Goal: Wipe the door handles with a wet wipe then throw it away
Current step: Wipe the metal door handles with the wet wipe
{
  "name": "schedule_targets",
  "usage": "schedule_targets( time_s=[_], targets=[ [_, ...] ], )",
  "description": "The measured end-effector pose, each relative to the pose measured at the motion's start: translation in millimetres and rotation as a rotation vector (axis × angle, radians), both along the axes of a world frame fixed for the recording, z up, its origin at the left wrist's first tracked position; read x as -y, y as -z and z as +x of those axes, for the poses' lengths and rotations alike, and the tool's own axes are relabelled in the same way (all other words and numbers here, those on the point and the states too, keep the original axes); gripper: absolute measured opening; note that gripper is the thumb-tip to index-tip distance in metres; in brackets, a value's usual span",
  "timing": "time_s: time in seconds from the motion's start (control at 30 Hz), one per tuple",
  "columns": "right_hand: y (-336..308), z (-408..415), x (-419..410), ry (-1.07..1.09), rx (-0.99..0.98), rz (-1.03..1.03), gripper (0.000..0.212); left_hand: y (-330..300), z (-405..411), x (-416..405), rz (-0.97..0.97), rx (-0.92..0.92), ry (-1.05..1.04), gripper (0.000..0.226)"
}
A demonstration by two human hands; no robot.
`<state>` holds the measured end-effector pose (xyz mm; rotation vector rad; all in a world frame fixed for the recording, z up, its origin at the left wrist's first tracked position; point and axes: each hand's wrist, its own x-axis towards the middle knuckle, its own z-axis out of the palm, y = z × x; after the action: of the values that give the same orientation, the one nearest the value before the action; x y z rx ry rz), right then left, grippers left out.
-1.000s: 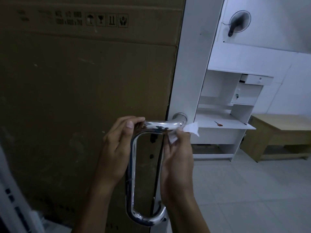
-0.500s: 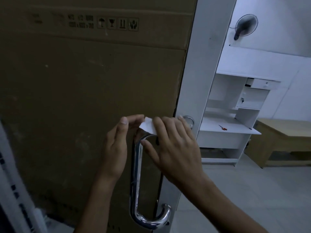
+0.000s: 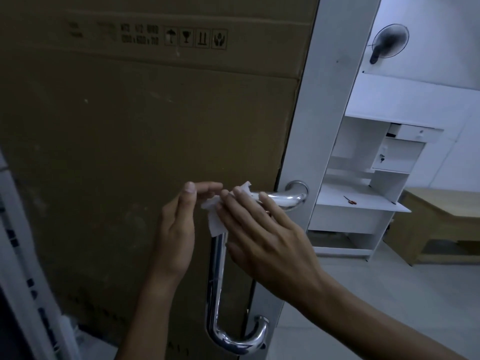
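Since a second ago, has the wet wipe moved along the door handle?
Yes. The wet wipe went from beside the door frame to the door handle's upper corner, farther left.

Left hand (image 3: 179, 229) bare, right hand (image 3: 262, 237) bare, forearms unsleeved, short nails
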<state>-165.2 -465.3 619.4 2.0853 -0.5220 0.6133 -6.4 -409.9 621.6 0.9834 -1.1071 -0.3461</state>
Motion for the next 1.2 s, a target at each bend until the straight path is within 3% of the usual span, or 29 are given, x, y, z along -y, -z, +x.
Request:
schedule_targets(
  time_s=[0.17, 0.4, 0.67, 0.8, 0.93, 1.0, 1.2],
  targets=[
    [3.8, 21.5, -9.1, 0.01, 0.136, 0.07, 0.044, 3.6, 3.0, -0.6, -0.027, -0.006, -0.021, 0.042],
    [2.0, 36.6, -10.5, -0.064, 0.127, 0.145, 0.025, 7.9, 10.9, -10.0, -0.019, 0.089, -0.047, 0.043],
    [-13.8, 19.3, -13.8, 0.03, 0.257, 0.18, 0.029, 15.0, 9.1, -13.1, 0.011, 0.079, 0.021, 0.038],
    [-26.2, 44.0, -14.5, 0.151, 0.17, 0.158, 0.017, 17.9, 14.7, -7.4, -0.013, 0.027, -0.002, 0.041],
    [-26.9, 63.0, -27.1, 0.293, -0.171, 0.134, 0.032, 18.5, 19.3, -5.1, -0.03, 0.024, -0.049, 0.04],
    [-20.6, 60.7, -28.0, 0.255, -0.225, 0.11, 0.029, 20.8, 21.2, -5.8, -0.01, 0.022, -0.043, 0.041],
    [-9.3, 23.0, -10.6, -0.067, -0.079, 0.123, 0.044, 26.6, 19.9, -7.7, 0.045, -0.011, 0.014, 0.044]
  ],
)
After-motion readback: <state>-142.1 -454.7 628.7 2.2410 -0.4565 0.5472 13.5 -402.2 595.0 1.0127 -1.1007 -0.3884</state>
